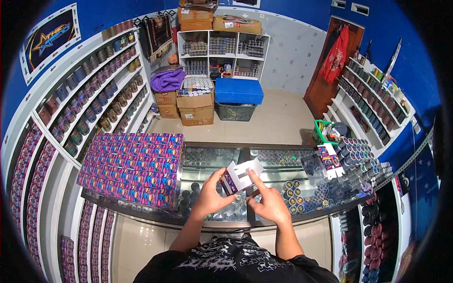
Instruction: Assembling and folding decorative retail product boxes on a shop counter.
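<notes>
Above the glass counter point(212, 177), a small colourful carton point(230, 185) is tilted, its white top flaps point(255, 167) standing unfolded. My left hand point(211, 195) grips the carton from the left, thumb along its lower side and fingers behind it. From the right, my right hand point(270, 202) stretches its index finger onto a white flap, with the thumb held apart and the other fingers curled. Nothing shows in that hand's grasp. A large block of matching printed cartons point(132, 170) covers the counter's left part. The carton's inside is mostly hidden by the flaps.
Several printed cartons point(330, 160) lie at the counter's right, beside stacked dark spools point(354, 153) and a green basket point(325, 132). Shelves of cylinders point(99, 94) line the left wall. Beyond the counter stand cardboard boxes point(196, 113) and a blue-lidded crate point(238, 92).
</notes>
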`<state>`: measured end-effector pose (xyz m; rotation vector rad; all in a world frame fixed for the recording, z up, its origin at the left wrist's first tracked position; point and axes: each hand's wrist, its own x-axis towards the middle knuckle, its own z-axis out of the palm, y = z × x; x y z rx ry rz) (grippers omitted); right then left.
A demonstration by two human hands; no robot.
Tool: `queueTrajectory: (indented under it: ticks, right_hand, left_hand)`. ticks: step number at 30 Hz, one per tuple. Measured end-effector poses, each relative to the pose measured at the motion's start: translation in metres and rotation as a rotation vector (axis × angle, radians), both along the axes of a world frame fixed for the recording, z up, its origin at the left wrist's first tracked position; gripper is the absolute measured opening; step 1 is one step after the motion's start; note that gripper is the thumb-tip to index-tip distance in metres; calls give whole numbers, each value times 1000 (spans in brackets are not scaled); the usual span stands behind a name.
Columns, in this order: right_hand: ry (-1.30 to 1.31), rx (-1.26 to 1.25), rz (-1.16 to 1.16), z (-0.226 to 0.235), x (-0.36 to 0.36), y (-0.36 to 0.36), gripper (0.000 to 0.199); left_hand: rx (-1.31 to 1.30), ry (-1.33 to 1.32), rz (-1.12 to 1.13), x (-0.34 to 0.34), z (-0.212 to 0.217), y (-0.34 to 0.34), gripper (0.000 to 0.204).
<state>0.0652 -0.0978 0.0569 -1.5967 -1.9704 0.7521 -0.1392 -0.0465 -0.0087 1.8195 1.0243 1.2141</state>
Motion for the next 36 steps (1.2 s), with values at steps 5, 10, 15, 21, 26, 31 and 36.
queueTrajectory:
  ticks: [5, 10, 15, 21, 26, 31, 36]
  right_hand:
    - [458, 415, -108, -25, 25, 1, 50]
    - [777, 306, -79, -34, 51, 18, 57]
    - [1075, -2, 94, -37, 64, 33, 76]
    - [1142, 2, 89, -32, 85, 36, 72]
    - [1172, 22, 159, -35, 109, 41, 73]
    - [1188, -36, 118, -30, 120, 46, 72]
    - [878, 338, -196, -36, 122, 45, 54]
  left_hand:
    - [-21, -65, -42, 5, -9, 2, 87]
    - [-157, -279, -167, 20, -6, -4, 92]
    - [-172, -378, -267, 49, 9, -11, 100]
    - [-251, -316, -270, 75, 13, -11, 93]
    - [-93, -141, -260, 93, 21, -5, 69]
    - [-45, -94, -195, 110, 22, -4, 64]
    - [-55, 61, 45, 137, 36, -8, 64]
